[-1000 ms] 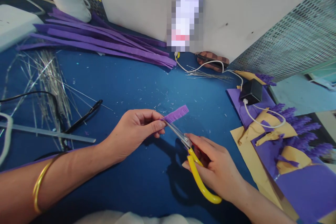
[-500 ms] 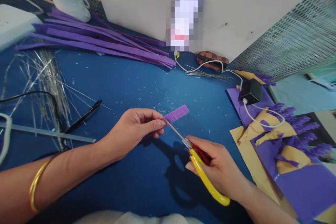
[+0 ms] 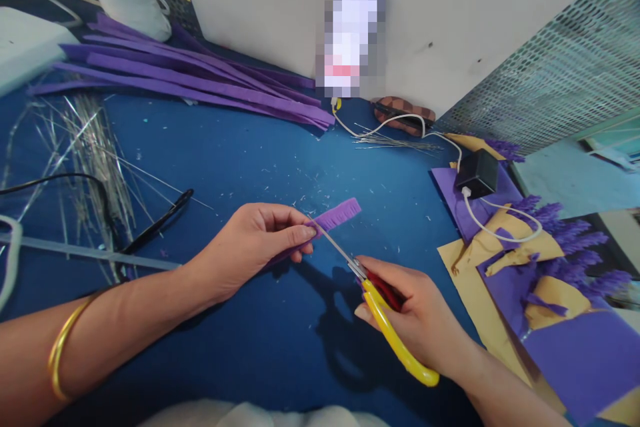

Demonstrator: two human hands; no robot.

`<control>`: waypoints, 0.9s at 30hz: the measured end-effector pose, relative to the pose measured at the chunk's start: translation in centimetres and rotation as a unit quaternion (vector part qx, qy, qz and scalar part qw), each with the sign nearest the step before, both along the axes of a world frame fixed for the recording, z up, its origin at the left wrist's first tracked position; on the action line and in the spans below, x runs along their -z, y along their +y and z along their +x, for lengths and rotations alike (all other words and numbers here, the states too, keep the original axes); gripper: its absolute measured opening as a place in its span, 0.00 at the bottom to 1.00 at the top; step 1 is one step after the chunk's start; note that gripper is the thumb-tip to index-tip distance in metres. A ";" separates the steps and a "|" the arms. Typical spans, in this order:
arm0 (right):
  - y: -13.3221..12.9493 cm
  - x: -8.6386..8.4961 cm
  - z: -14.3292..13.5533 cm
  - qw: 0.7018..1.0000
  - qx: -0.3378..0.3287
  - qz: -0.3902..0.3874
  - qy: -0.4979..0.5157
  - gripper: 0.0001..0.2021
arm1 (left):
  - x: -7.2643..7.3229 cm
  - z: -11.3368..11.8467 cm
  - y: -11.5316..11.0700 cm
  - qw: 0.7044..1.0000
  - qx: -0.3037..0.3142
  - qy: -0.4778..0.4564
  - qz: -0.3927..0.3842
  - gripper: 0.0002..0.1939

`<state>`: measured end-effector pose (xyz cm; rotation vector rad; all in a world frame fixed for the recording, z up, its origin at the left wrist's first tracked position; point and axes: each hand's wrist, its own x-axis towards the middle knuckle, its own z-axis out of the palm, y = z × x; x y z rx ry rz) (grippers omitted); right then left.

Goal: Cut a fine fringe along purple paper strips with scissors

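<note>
Between thumb and fingers, my left hand (image 3: 273, 233) pinches a purple strip (image 3: 340, 213), whose fringed end sticks out to the upper right. My right hand (image 3: 415, 317) is closed on scissors (image 3: 395, 340) with yellow and red handles. The scissor blades point up and left, and their tips lie at the strip beside my left fingertips. Part of the strip is hidden under my left hand.
Long purple strips (image 3: 200, 77) lie at the back left, with loose wires (image 3: 97, 127) in front. A phone (image 3: 350, 33) leans against the pale panel. A black adapter (image 3: 477, 172) and wrapped purple flowers (image 3: 560, 300) are on the right.
The strip and my left fingertips have shifted very slightly, with the fringed end a little higher. The bangle has slid a little left. My right hand still holds the scissors in nearly the same place.
</note>
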<state>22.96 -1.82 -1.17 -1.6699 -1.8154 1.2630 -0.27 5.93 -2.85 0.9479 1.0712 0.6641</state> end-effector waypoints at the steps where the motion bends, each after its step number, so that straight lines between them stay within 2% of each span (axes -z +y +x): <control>1: 0.0 0.0 0.0 1.000 0.001 0.001 -0.007 0.20 | 0.0 0.0 0.0 1.000 -0.003 -0.001 0.000 0.08; 7: -0.3 0.0 0.2 1.000 0.005 0.008 -0.029 0.28 | 0.0 0.1 -0.1 0.999 -0.025 -0.023 0.029 0.06; 19: -0.4 0.4 0.2 0.999 -0.008 0.032 -0.030 0.26 | -0.3 0.3 -0.4 0.997 -0.028 0.000 0.068 0.05; 27: -0.5 0.7 0.6 0.997 -0.040 0.065 -0.031 0.23 | -0.2 0.4 -0.2 0.998 -0.033 0.000 0.058 0.05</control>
